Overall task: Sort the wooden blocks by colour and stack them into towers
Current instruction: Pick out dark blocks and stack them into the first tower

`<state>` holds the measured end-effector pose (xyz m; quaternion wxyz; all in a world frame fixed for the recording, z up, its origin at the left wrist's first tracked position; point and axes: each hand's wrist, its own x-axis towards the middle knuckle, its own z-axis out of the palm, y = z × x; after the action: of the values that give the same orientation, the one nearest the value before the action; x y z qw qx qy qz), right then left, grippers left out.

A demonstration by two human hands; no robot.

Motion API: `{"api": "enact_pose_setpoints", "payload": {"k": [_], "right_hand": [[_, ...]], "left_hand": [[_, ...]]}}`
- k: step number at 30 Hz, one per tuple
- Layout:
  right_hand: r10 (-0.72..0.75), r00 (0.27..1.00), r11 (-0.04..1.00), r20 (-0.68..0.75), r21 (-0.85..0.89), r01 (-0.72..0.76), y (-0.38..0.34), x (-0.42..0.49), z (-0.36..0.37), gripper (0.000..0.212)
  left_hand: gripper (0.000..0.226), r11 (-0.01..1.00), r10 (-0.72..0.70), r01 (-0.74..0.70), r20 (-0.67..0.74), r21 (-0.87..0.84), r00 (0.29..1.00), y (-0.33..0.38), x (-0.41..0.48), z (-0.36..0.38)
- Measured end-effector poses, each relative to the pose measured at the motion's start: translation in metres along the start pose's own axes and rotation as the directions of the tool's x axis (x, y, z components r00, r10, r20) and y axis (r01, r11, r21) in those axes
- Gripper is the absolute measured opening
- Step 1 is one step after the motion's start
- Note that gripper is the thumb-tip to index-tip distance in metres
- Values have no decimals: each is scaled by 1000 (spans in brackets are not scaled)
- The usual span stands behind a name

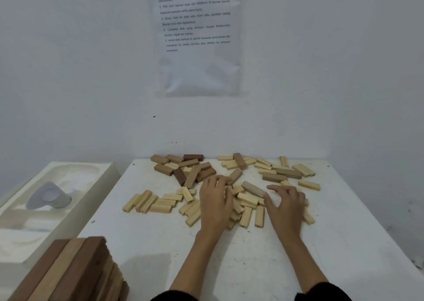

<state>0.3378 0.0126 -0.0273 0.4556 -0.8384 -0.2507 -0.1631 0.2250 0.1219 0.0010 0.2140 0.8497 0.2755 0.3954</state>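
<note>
Pale wooden blocks (158,203) lie strewn across the middle of the white desk (252,266), some in loose rows to the left, more in a jumble right under the person's hands. Behind them, close to the wall, sits a heap of dark brown blocks (183,170), and off to the back right a mixed scatter (282,171) of pale and mid-brown pieces. At the near left corner stands a tower of brown blocks (75,271), built up in layers.

The left hand (213,199) lies palm down on the jumble, fingers bent, the tips down among the blocks just beside a tan block (235,175). Whether its grip has closed on a piece I cannot tell, for the hand covers what lies under it. The right hand (286,206) is spread over the pale ones with its grip open. Forefinger and thumb reach to either side of the near end of a grey-tan block (253,189), which lies atop the pale pieces, and nothing is held.

Left of the desk is a white moulded tray (107,174) with a grey object (48,197) in its hollow. A printed sheet (199,48) hangs on the wall above, its text too blurred to read. Black sleeves (174,297) show at the forearms.
</note>
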Motion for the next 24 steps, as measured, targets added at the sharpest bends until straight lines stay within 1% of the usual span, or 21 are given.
{"api": "enact_pose_setpoints", "payload": {"k": [2, 5, 8, 9, 11, 13, 14, 16, 19, 22, 24], "right_hand": [[-14, 998, 998, 54, -66, 18, 3, 8, 7, 27], [-35, 992, 989, 121, -136, 51, 8, 18, 16, 33], [-34, 984, 990, 177, -125, 57, 11, 28, 18, 30], [-33, 979, 991, 200, -121, 58, 11, 29, 17, 28], [-43, 971, 992, 235, -109, 70, 11, 29, 16, 25], [-87, 973, 996, 212, -12, 92, 6, 30, 13, 17], [-106, 981, 993, 165, 69, 96, 6, 31, 13, 15], [-101, 994, 981, 47, 174, 91, 7, 33, 13, 17], [14, 1000, 942, -25, 335, -5, 8, 39, 12, 17], [140, 984, 839, -106, 541, -61, 7, 47, 7, 13], [238, 962, 766, -132, 635, -102, 11, 54, 4, 14]], "left_hand": [[36, 998, -17, 11, 85, 68, 996, 3, 16, 16], [31, 988, -112, 89, 197, 125, 974, 5, 37, 37], [36, 954, -171, 85, 290, 287, 942, 3, 50, 53], [38, 942, -194, 85, 318, 325, 928, 2, 53, 57], [39, 927, -212, 82, 332, 366, 919, 0, 58, 62], [38, 923, -203, 74, 316, 378, 927, -2, 62, 63], [37, 923, -200, 72, 312, 377, 929, -4, 63, 62], [36, 924, -201, 71, 318, 377, 927, -6, 63, 61], [32, 940, -200, 93, 311, 327, 929, -8, 63, 60], [26, 960, -196, 126, 277, 249, 941, -12, 64, 59], [24, 972, -182, 136, 246, 192, 952, -14, 63, 58]]}}
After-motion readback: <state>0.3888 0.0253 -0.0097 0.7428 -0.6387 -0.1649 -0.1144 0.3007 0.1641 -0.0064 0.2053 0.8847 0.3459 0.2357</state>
